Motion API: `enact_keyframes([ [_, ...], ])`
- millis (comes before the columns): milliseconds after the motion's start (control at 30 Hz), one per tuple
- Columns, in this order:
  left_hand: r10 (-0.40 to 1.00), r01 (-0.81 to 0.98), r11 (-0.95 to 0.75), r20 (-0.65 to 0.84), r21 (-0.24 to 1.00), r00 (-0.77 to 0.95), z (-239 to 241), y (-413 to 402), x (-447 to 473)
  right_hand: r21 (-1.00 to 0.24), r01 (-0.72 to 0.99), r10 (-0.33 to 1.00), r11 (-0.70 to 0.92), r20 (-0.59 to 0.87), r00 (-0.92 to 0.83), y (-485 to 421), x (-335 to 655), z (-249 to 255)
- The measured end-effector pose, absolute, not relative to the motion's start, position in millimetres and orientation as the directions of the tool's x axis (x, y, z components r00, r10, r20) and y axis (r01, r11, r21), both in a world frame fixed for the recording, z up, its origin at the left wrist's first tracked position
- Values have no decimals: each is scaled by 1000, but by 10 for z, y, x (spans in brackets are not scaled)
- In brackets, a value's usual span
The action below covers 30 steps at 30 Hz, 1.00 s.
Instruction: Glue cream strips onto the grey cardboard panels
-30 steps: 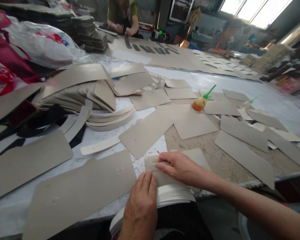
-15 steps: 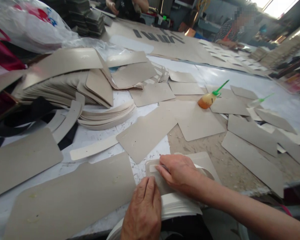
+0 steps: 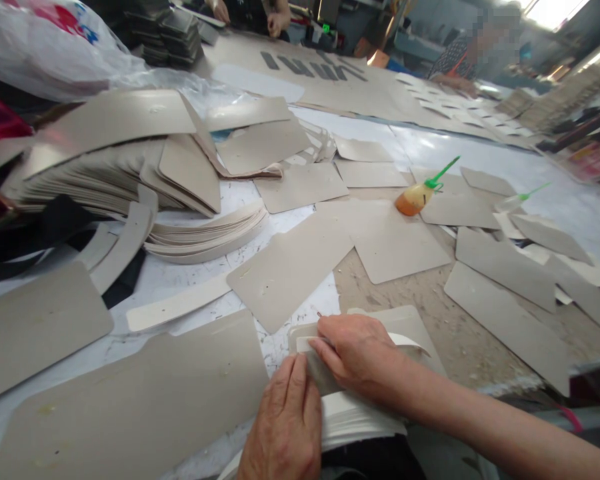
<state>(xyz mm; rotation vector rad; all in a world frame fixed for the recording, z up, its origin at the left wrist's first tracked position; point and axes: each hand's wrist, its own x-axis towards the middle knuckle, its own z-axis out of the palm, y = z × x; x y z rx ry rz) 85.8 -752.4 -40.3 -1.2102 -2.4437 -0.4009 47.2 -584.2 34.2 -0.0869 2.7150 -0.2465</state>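
My left hand lies flat, fingers stretched out and side by side, on the near left part of a beige-grey panel. Curled over the same panel, my right hand grips a narrow white strip. One end of the strip lies flat on the panel near the thumb; the other end arches up behind the hand. A bundle of white strips sits just below the panel, beside my left hand and over dark cloth. What lies under my palms is hidden.
Loose beige panels are spread around. A squeeze bottle with amber liquid and a green nozzle stands beyond my hands. To the left are stacked panels, curved strips and a plastic bag. Two other people work across the table.
The view has shifted slightly, moving the items on the left outward. My right hand keeps its grip on the strip and my left hand stays flat; both have barely moved.
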Motion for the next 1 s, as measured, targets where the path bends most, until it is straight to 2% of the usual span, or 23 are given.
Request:
enact_keyframes([
  [233,711,813,576,440,84,-549,-387,-7516,831,-206,-62,-126,977,-311,-942,-5831,438,270],
  [667,710,809,584,437,73,-552,-390,-7478,800,-169,-50,-106,984,-340,-935,-5836,427,235],
  [1000,740,818,576,415,15,-529,-396,-7497,789,-165,-65,-118,984,-340,-933,-5829,423,246],
])
